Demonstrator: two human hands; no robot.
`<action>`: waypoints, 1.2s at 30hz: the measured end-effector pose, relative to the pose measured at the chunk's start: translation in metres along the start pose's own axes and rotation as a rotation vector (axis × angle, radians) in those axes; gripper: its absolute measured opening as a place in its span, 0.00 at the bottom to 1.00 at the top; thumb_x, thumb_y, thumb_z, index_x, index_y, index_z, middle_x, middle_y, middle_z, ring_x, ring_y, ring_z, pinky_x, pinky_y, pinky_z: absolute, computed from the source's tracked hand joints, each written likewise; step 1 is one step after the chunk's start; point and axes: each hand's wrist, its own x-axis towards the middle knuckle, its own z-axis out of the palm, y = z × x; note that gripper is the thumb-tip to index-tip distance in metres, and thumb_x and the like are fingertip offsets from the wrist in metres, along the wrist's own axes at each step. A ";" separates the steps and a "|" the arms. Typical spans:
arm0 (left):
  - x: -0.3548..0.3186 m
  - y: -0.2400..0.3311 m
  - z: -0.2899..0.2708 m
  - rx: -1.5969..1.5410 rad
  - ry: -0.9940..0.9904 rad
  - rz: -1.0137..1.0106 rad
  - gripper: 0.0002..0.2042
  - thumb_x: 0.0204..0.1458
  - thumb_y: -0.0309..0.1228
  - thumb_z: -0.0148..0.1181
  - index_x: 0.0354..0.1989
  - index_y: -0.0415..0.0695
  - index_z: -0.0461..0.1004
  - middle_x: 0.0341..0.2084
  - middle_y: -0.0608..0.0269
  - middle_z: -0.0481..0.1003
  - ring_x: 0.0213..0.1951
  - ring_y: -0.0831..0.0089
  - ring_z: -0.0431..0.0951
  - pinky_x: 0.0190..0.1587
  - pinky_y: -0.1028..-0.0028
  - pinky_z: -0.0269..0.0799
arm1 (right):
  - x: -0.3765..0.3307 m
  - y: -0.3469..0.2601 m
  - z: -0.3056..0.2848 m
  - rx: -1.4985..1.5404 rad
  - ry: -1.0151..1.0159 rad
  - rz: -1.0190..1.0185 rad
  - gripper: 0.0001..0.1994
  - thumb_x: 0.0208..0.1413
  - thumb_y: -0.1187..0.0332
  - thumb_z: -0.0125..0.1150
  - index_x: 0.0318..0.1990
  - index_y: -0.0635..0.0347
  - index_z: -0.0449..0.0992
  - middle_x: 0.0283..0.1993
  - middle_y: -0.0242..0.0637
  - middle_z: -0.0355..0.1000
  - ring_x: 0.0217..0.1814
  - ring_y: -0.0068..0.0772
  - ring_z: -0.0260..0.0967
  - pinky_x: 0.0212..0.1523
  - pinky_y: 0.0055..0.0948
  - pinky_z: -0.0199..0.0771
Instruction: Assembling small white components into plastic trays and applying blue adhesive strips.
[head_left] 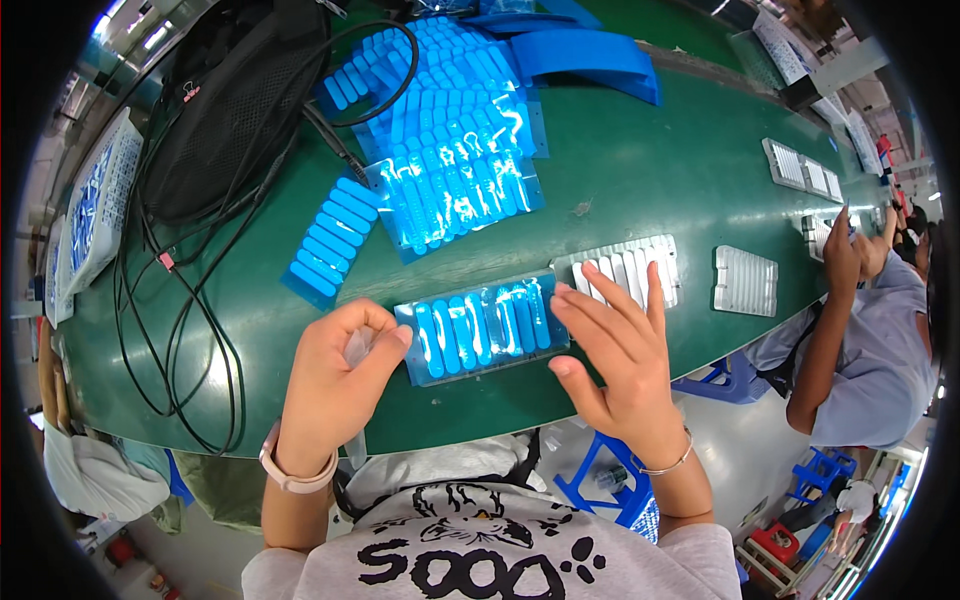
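A blue sheet with a row of rounded strips under glossy clear film [485, 328] lies flat on the green table before me. My left hand [343, 365] is at its left end, thumb and forefinger pinched together. A piece of translucent film [357, 347] shows inside the curl of that hand. Fingers apart, my right hand [618, 365] is open over the sheet's right end, its fingertips close to the edge; whether they touch cannot be told. Just behind those fingers sits a grooved tray with white strips [655, 265], partly hidden.
A smaller blue strip sheet [333, 240] and a pile of similar sheets [455, 170] lie farther back. Curved blue pieces [585, 62] rest behind them. Black bag [235, 110] and looping cables [180, 340] occupy the left. Another grooved tray [745, 282] lies right; a co-worker [860, 350] sits beyond.
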 end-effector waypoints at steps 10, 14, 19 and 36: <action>0.002 -0.005 0.001 0.162 -0.014 0.069 0.07 0.51 0.26 0.57 0.25 0.37 0.70 0.14 0.67 0.71 0.18 0.86 0.65 0.21 0.80 0.58 | 0.010 -0.008 0.012 -0.034 -0.131 -0.150 0.22 0.47 0.53 0.62 0.45 0.57 0.76 0.56 0.33 0.67 0.64 0.43 0.57 0.60 0.76 0.32; 0.002 -0.003 -0.001 0.154 -0.046 0.023 0.07 0.51 0.26 0.56 0.25 0.37 0.71 0.17 0.62 0.76 0.20 0.84 0.71 0.23 0.80 0.63 | 0.012 -0.010 0.019 -0.092 -0.176 -0.209 0.22 0.46 0.51 0.61 0.45 0.56 0.76 0.59 0.31 0.64 0.66 0.41 0.54 0.57 0.79 0.34; 0.001 -0.001 -0.002 0.129 -0.068 0.032 0.07 0.52 0.26 0.56 0.24 0.37 0.69 0.13 0.66 0.72 0.17 0.86 0.68 0.19 0.81 0.58 | 0.005 -0.014 0.023 -0.159 -0.198 -0.194 0.23 0.49 0.50 0.58 0.47 0.56 0.76 0.60 0.30 0.64 0.66 0.42 0.54 0.58 0.78 0.30; 0.025 0.057 0.004 -0.763 -0.299 -0.156 0.09 0.54 0.32 0.51 0.25 0.47 0.59 0.11 0.72 0.59 0.06 0.84 0.53 0.13 0.80 0.46 | 0.009 0.001 0.005 0.115 -0.039 0.097 0.24 0.47 0.64 0.65 0.51 0.62 0.70 0.55 0.38 0.67 0.60 0.45 0.61 0.63 0.58 0.37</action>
